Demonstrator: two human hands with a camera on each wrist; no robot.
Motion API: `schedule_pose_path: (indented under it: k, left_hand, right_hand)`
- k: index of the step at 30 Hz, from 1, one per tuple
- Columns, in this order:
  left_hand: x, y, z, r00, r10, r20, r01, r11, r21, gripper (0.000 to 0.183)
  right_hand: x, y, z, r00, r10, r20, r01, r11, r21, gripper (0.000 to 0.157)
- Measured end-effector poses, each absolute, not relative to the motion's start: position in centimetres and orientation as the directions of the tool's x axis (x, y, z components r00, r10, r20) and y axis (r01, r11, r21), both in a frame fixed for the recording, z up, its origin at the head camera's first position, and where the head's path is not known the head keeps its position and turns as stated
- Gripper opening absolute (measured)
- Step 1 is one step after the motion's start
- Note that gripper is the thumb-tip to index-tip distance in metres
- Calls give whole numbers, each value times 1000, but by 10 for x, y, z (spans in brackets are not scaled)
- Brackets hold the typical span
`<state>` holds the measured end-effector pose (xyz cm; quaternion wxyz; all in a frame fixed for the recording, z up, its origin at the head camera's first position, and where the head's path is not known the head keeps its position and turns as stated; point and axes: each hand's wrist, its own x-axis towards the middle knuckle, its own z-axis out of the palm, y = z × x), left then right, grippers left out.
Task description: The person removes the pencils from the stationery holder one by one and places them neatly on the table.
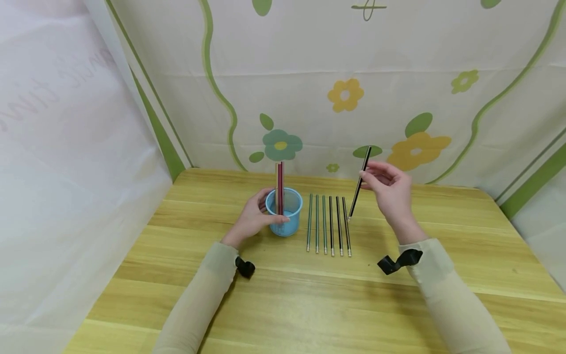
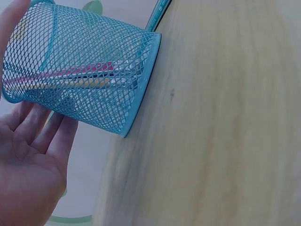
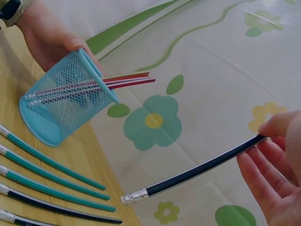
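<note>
A blue mesh pencil cup (image 1: 291, 227) stands upright on the table, and my left hand (image 1: 253, 216) grips its side, thumb in front and fingers behind. Inside it lean a few pencils (image 1: 281, 184), dark red and yellowish, their silver eraser ends down at the bottom in the left wrist view. My right hand (image 1: 391, 191) pinches a black pencil (image 3: 202, 167) near its upper end. That pencil slants in the air, white eraser lowest, right of the row. Lying side by side between cup and right hand are three green pencils (image 1: 317, 221) and three black pencils (image 1: 339, 223), erasers toward me.
The wooden table (image 1: 283, 305) extends to both sides and toward me. Behind it hangs a white curtain (image 1: 309, 49) with printed flowers and leaves, and another white cloth (image 1: 66, 172) hangs at the left. A black strap (image 1: 393, 263) sits at the right wrist.
</note>
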<state>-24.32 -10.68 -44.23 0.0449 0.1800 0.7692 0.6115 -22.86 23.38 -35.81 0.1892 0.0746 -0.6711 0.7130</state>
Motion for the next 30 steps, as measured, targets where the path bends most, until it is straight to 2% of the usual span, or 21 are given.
schedule_pose_path:
  k: [15,25,30]
  left_hand:
    - [-244,-106,-442,-930,338,143,214,183,960,86]
    - [-243,-106,-440,-931,336,143,215,189,958,85]
    - [-242,-106,-440,-931,334,147,219,188,957,84]
  right_hand:
    - [-233,255,-373,-954,172,246,-248,9,-969,39]
    - [-241,271,-390,-996,91,-6,24,199,-980,45]
    - [-244,276,-406,-995,64,-82,96,269,-958,49]
